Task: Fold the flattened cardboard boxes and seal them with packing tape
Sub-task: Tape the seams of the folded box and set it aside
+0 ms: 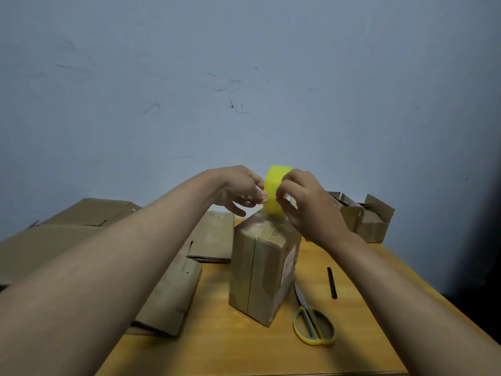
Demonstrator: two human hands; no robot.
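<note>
Holding the tape (274,189) above the box (264,270), the right hand (306,204) grips it. Left hand (238,191) fingers (261,196) pinch its edge, likely seeking the free end.

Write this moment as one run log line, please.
left hand: picks at tape roll | right hand: holds roll | box: upright | scissors: on table

Yellow tape roll (273,191), brown box (260,270), yellow-handled scissors (311,321).

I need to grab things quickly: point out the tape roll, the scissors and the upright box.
tape roll (272,191), head view, on its yellow outer band.
scissors (314,325), head view, on the yellow handles.
upright box (260,272), head view, on its front face.
</note>
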